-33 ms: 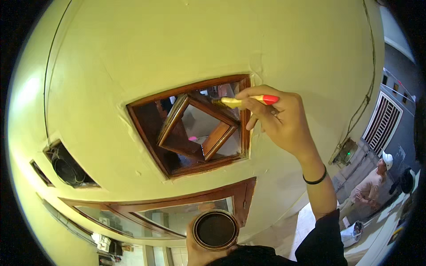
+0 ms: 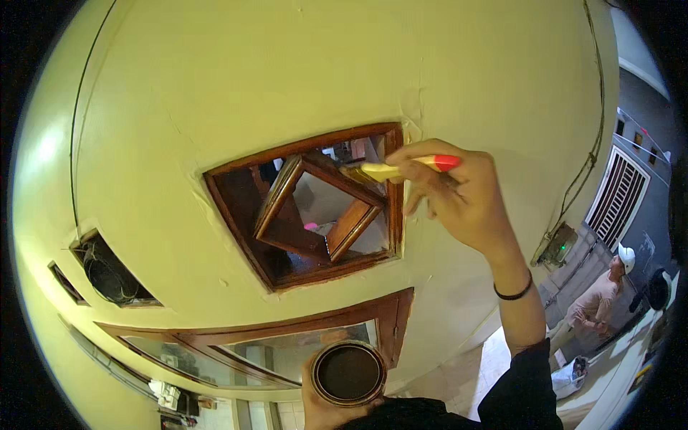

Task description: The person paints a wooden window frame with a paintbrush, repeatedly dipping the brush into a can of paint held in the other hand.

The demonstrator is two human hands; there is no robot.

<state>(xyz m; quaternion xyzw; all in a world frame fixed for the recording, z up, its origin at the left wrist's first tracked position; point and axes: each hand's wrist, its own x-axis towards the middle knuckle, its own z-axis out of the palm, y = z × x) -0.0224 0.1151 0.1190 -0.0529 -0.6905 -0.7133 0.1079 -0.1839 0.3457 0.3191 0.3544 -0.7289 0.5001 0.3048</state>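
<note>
My right hand [image 2: 464, 197] is closed round a paintbrush [image 2: 408, 166] with a yellow handle and a red end. Its bristles point left and rest on or just before the upper right bar of a diamond-shaped wooden frame [image 2: 355, 228]; contact is hard to make out. That diamond sits inside a brown wooden opening [image 2: 301, 149] in the wall. Low in the view, my left hand [image 2: 319, 410] grips an open round can [image 2: 349, 373] with dark contents, held upright; most of its fingers are hidden behind the can.
The yellow-green wall [image 2: 301, 72] surrounds the opening. A brown-framed glass window [image 2: 287, 351] lies below it. To the left, a dark wall recess [image 2: 111, 272] holds wires. Cables hang on the right above a small box [image 2: 559, 246]. A person [image 2: 600, 294] in a white cap stands far right.
My right hand and the paintbrush have shifted slightly to the right and down, and the bristles now look more bent or angled. My left hand and the can have hardly moved.
</note>
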